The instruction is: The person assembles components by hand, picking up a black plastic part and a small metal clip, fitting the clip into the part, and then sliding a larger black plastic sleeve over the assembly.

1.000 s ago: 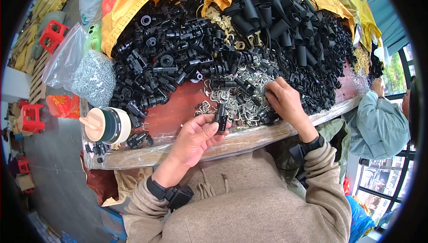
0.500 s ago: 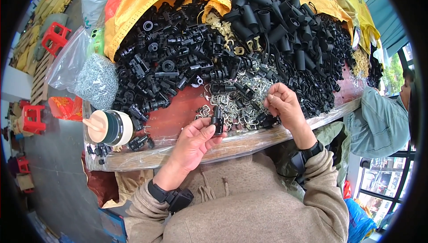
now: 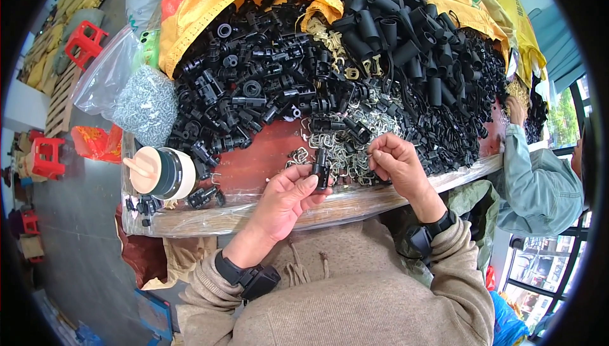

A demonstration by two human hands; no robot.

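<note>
Near the table's front edge, my left hand (image 3: 290, 195) grips a black plastic cylindrical part (image 3: 321, 169), held upright between thumb and fingers. To its right, my right hand (image 3: 401, 163) hovers at the edge of a pile of small bent metal clips (image 3: 355, 152), thumb and fingertips pinched together. Whatever lies in that pinch is too small to make out. Behind my left hand spreads a large heap of similar black plastic parts (image 3: 254, 86). Black tubular pieces (image 3: 406, 35) are heaped farther back on the right.
A lidded cup (image 3: 179, 171) stands at the table's left, beside a clear bag of small screws (image 3: 146, 108). Yellow woven sacks (image 3: 212, 3) line the back. A co-worker's sleeve (image 3: 536, 181) is at the right, the hand reaching onto the table. Red stools (image 3: 47, 157) stand on the floor.
My right hand has come down and slightly left, nearer my left hand. The black part stays in my left hand. The co-worker's arm now reaches onto the table. The view has shifted slightly.
</note>
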